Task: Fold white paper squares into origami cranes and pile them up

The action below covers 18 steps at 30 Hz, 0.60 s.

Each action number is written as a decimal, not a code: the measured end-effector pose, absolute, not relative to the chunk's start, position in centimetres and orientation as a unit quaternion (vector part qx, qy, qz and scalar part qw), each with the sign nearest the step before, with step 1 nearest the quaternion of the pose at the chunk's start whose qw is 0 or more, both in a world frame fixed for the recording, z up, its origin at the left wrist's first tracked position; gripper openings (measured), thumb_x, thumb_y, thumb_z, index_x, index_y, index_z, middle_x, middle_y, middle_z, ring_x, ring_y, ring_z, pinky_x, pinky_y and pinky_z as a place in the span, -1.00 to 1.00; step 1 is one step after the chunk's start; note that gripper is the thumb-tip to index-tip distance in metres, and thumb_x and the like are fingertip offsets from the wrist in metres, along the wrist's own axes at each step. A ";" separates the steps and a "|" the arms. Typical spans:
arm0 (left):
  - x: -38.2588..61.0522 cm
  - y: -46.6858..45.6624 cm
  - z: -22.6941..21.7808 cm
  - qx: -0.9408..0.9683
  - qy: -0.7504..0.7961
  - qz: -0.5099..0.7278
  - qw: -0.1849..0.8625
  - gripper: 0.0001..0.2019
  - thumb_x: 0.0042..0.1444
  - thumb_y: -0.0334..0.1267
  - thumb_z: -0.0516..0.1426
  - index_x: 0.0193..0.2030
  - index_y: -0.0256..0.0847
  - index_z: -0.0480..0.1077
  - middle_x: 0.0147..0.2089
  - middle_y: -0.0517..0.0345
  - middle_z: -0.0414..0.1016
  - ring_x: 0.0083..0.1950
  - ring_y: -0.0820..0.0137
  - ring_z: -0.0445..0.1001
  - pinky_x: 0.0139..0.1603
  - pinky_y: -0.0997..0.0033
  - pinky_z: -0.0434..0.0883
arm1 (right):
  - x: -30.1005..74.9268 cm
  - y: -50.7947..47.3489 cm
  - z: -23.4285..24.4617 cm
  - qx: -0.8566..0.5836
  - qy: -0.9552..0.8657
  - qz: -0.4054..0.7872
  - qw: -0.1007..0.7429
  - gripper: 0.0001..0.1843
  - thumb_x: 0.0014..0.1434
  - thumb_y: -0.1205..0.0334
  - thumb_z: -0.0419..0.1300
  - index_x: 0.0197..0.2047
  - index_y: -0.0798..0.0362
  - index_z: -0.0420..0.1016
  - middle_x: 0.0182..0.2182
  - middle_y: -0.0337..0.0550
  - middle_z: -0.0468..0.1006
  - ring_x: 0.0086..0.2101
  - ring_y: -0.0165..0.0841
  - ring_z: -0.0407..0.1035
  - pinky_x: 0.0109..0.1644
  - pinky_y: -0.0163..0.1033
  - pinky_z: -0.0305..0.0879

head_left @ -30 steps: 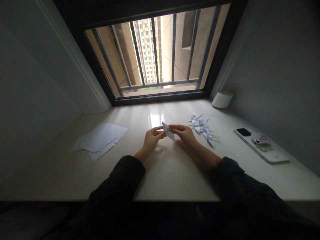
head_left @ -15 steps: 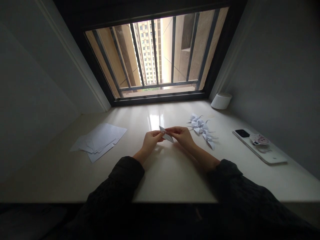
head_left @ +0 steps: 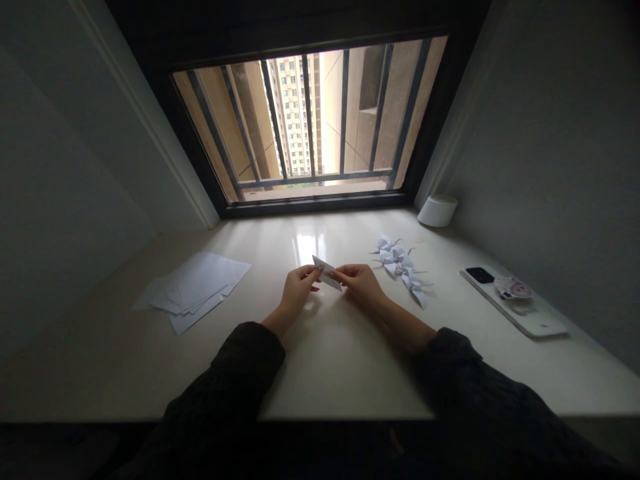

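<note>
A small piece of folded white paper (head_left: 329, 278) is held between my two hands, above the middle of the pale ledge. My left hand (head_left: 301, 288) pinches its left side with thumb and fingers. From the right, my right hand (head_left: 358, 283) grips the paper's other side. The paper slants, its upper corner pointing up and left. My fingers hide part of its folds. Close beyond my right hand lie several folded white paper cranes (head_left: 400, 263), bunched together.
Loose white paper sheets (head_left: 200, 283) lie overlapping on the left of the ledge (head_left: 345, 373). A white phone (head_left: 520, 303) with a round grip rests at the right. Behind it stands a white cup-like object (head_left: 437, 211) by the wall. A barred window (head_left: 310, 127) closes off the back.
The folded paper has turned and shows a broader flat face, with my fingers shifted on it. The whole view has tilted slightly, so the ledge and window sit a little lower.
</note>
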State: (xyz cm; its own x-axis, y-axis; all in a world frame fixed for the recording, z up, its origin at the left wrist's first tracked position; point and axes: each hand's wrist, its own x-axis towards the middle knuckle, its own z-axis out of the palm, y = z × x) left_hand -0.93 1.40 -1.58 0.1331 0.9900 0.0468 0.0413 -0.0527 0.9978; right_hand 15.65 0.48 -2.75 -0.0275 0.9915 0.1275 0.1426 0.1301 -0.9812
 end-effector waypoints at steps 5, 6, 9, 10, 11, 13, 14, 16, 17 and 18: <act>-0.9 1.3 -1.4 0.580 0.457 0.466 0.488 -0.66 -0.08 0.01 0.24 -0.31 -0.23 0.56 -0.34 0.05 0.56 -0.32 0.35 0.48 -0.42 0.46 0.39 | 15.5 0.2 -2.6 -0.494 -0.578 0.434 0.483 -0.57 -0.10 -0.16 0.28 -0.45 0.08 0.62 -0.57 -0.20 0.55 -0.53 -0.40 0.33 -0.44 -0.31 0.15; -0.9 1.3 -1.4 0.579 0.460 0.469 0.484 -0.66 -0.08 0.01 0.24 -0.31 -0.23 0.56 -0.34 0.05 0.57 -0.32 0.34 0.49 -0.41 0.44 0.39 | 15.5 0.1 -2.5 -0.490 -0.581 0.441 0.478 -0.55 -0.09 -0.18 0.27 -0.45 0.09 0.61 -0.58 -0.21 0.53 -0.54 -0.42 0.31 -0.45 -0.32 0.13; -1.0 1.4 -1.4 0.571 0.468 0.473 0.482 -0.67 -0.07 0.02 0.23 -0.32 -0.21 0.57 -0.37 0.06 0.58 -0.34 0.33 0.51 -0.40 0.42 0.38 | 15.3 -0.1 -2.3 -0.479 -0.595 0.454 0.459 -0.51 -0.06 -0.21 0.23 -0.48 0.11 0.59 -0.63 -0.24 0.47 -0.58 -0.47 0.23 -0.50 -0.34 0.08; -1.0 1.4 -1.4 0.571 0.467 0.471 0.484 -0.68 -0.07 0.02 0.23 -0.33 -0.21 0.58 -0.39 0.06 0.58 -0.35 0.33 0.51 -0.40 0.41 0.37 | 15.2 -0.2 -2.2 -0.477 -0.600 0.453 0.455 -0.50 -0.06 -0.22 0.23 -0.51 0.11 0.57 -0.66 -0.25 0.44 -0.59 -0.48 0.19 -0.53 -0.35 0.04; -1.0 1.3 -1.4 0.573 0.466 0.468 0.485 -0.67 -0.07 0.02 0.23 -0.33 -0.21 0.58 -0.41 0.06 0.58 -0.37 0.34 0.51 -0.40 0.41 0.37 | 15.2 -0.2 -2.1 -0.479 -0.602 0.451 0.452 -0.50 -0.06 -0.22 0.23 -0.54 0.12 0.56 -0.68 -0.26 0.41 -0.61 -0.50 0.16 -0.55 -0.35 0.00; -0.9 1.2 -1.3 0.575 0.465 0.464 0.488 -0.67 -0.07 0.02 0.23 -0.35 -0.23 0.58 -0.42 0.05 0.58 -0.39 0.35 0.50 -0.40 0.41 0.36 | 15.2 -0.3 -2.1 -0.485 -0.599 0.449 0.452 -0.49 -0.09 -0.22 0.26 -0.58 0.12 0.54 -0.73 -0.28 0.36 -0.64 -0.51 0.12 -0.58 -0.35 -0.06; -0.9 1.2 -1.2 0.574 0.466 0.462 0.489 -0.66 -0.07 0.03 0.23 -0.34 -0.23 0.58 -0.41 0.04 0.58 -0.39 0.35 0.50 -0.40 0.41 0.36 | 15.2 -0.3 -2.1 -0.488 -0.596 0.449 0.453 -0.50 -0.10 -0.22 0.27 -0.59 0.12 0.54 -0.74 -0.27 0.36 -0.65 -0.51 0.12 -0.59 -0.35 -0.07; -0.8 1.0 -1.1 0.565 0.470 0.464 0.495 -0.65 -0.07 0.03 0.23 -0.33 -0.23 0.58 -0.39 0.03 0.59 -0.38 0.35 0.51 -0.39 0.41 0.35 | 15.2 -0.3 -2.1 -0.488 -0.590 0.455 0.456 -0.51 -0.11 -0.20 0.28 -0.57 0.12 0.56 -0.72 -0.24 0.41 -0.65 -0.50 0.15 -0.58 -0.34 -0.05; -0.7 1.0 -1.0 0.558 0.472 0.466 0.499 -0.65 -0.07 0.03 0.23 -0.32 -0.22 0.58 -0.37 0.03 0.59 -0.38 0.35 0.51 -0.38 0.40 0.35 | 15.1 -0.3 -2.1 -0.484 -0.588 0.460 0.456 -0.53 -0.10 -0.19 0.29 -0.55 0.12 0.57 -0.70 -0.22 0.44 -0.64 -0.48 0.18 -0.57 -0.33 -0.03; -0.7 0.9 -0.9 0.550 0.472 0.468 0.506 -0.65 -0.07 0.04 0.23 -0.31 -0.22 0.58 -0.36 0.03 0.59 -0.38 0.35 0.51 -0.38 0.40 0.35 | 15.1 -0.3 -2.0 -0.479 -0.587 0.467 0.456 -0.54 -0.10 -0.18 0.29 -0.54 0.11 0.58 -0.68 -0.21 0.47 -0.63 -0.47 0.21 -0.56 -0.33 0.00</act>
